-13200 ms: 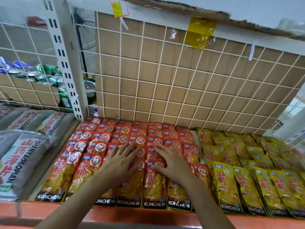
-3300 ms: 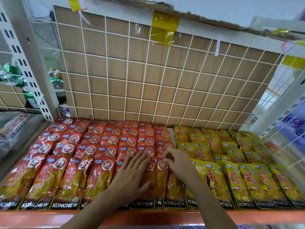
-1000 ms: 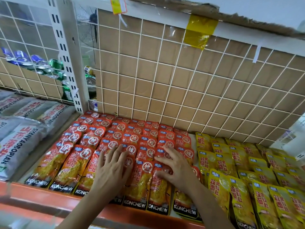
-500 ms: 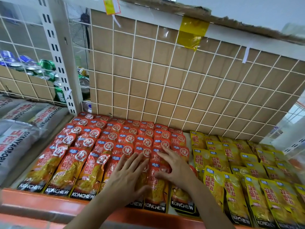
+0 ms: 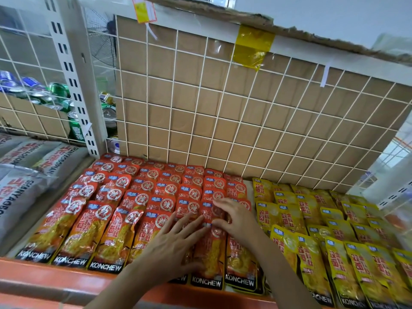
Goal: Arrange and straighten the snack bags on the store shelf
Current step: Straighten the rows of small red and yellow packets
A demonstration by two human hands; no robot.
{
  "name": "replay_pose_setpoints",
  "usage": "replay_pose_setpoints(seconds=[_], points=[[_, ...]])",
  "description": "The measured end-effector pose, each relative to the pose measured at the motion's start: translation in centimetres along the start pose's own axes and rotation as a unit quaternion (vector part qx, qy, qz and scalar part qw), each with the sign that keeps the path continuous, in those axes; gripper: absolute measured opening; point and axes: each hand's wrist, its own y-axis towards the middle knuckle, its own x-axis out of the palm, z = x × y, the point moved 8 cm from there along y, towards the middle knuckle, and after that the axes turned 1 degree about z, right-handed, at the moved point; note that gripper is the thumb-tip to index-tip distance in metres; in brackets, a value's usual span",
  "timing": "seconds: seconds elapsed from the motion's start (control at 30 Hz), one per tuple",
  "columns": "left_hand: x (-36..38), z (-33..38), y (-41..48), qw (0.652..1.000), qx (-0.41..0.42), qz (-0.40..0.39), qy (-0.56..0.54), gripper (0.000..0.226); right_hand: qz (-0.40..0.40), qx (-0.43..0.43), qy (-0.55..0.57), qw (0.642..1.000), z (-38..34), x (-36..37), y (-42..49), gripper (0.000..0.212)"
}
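Midway, your left hand (image 5: 176, 244) and right hand (image 5: 236, 219) lay spread flat on the red snack bags (image 5: 209, 248) near the shelf (image 5: 44, 279) front; squaring that column against the yellow bags (image 5: 289, 219) looked next.

Left hand (image 5: 171, 246) lying flat, palm down, fingers spreading forward, right hand (image 5: 234, 219) arching just beside it, fingertips curling down, both bare forearms reaching in from below
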Motion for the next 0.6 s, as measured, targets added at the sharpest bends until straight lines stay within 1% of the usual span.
replay_pose_setpoints(seconds=[0.2, 0.37, 0.43, 0.53, 0.6], points=[[-0.2, 0.2, -0.1, 1.0, -0.003, 0.001, -0.006, 0.078, -0.009, -0.008, -0.021, 1.0, 0.2, 0.0, 0.0, 0.055], [-0.6, 1.0, 0.0, 1.0, 0.03, 0.002, -0.003, 0.07, 0.002, -0.009, -0.004, 1.0, 0.3, -0.4, 0.0, 0.051], [-0.6, 1.3, 0.1, 0.999, 0.044, -0.006, -0.004, 0.07, 0.035, 0.0, 0.02, 0.999, 0.5, -0.9, 0.0, 0.043], [-0.4, 1.4, 0.2, 0.998, 0.052, -0.017, -0.006, 0.071, 0.078, 0.008, 0.023, 0.997, 0.8, -1.5, 0.2, 0.02], [-0.4, 1.4, 0.2, 0.998, 0.051, -0.021, -0.007, 0.071, 0.08, 0.006, 0.007, 0.997, 0.9, -1.5, 0.2, 0.017]])
